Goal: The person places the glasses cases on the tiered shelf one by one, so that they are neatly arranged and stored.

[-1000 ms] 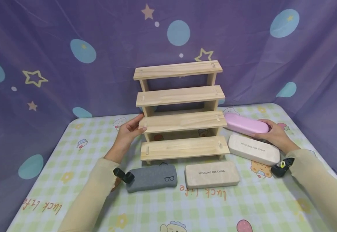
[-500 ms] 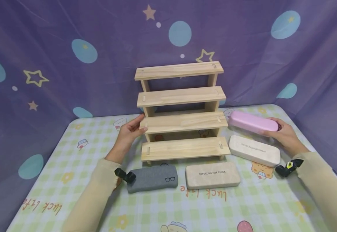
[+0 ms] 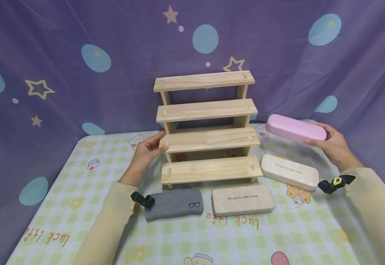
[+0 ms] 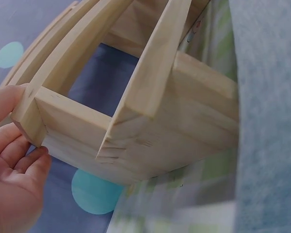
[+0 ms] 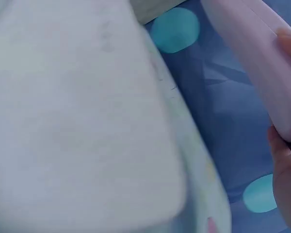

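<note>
A four-tier wooden display rack, stepped like stairs, stands at the back of the table; one of its boards [image 3: 209,140] is the second from the bottom. My left hand [image 3: 147,151] holds that board's left end, thumb on top and fingers curled below, as the left wrist view shows at the board end [image 4: 31,114]. To the right of the rack, my right hand [image 3: 336,145] grips a pink glasses case [image 3: 295,128] by its right end. The case is raised above the table and slightly tilted, its left end higher.
A cream glasses case [image 3: 289,172] lies slanted right of the rack. Another cream case [image 3: 242,200] and a grey glasses case [image 3: 179,203] lie in front of it. A checked cloth [image 3: 103,206] covers the table; a purple curtain [image 3: 123,95] hangs behind.
My right hand has lifted the pink glasses case off the table and carried it up and to the right. My left hand and the rack have stayed in place.
</note>
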`<state>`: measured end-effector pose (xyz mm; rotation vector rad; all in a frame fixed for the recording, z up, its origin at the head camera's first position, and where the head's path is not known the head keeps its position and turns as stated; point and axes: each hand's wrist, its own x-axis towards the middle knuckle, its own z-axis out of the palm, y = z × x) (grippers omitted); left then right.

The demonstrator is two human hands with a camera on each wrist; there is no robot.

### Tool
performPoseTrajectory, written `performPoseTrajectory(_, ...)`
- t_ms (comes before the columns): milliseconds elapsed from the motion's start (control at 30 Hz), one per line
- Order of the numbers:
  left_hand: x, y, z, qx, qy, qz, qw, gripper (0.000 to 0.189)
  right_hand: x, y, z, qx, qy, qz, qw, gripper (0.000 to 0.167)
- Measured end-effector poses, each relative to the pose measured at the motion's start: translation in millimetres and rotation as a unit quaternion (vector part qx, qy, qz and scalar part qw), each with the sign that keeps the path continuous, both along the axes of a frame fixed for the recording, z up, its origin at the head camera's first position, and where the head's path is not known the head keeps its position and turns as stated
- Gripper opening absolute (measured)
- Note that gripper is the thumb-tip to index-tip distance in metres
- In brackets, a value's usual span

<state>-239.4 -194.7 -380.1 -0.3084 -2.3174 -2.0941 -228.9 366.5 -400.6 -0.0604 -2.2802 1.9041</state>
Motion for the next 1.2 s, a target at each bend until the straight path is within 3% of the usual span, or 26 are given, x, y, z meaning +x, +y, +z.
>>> performPoseTrajectory(100,0.8,-0.3,0.9,-0.004,0.001,0.001,1.0000,0.056,-1.5,0,9.9,-0.074,0.017,0.013,0.9970,0.053)
performPoseTrajectory(400,-0.9,0.7,-1.3,0.004,0.001,0.006,1.0000,0.056,-5.2,-2,23.5,-0.194,0.080,0.067,0.9754,0.053)
performPoseTrajectory(667,-1.5,-0.2,-3.4,0.011,0.003,0.001,0.9999,0.056,-9.8,-4,38.2,-0.188,0.100,0.042,0.9762,0.052)
performPoseTrajectory(933,-0.4,-2.1,-4.5,0.016,0.009,-0.005,0.9998,0.057,-19.1,-9,56.8,-0.201,0.131,0.051,0.9694,0.053)
performPoseTrajectory(1200,-0.5,-1.5,-3.4,0.010,0.008,-0.007,0.9999,0.057,-30.2,-20,78.6,-0.251,0.145,0.064,0.9551,0.053)
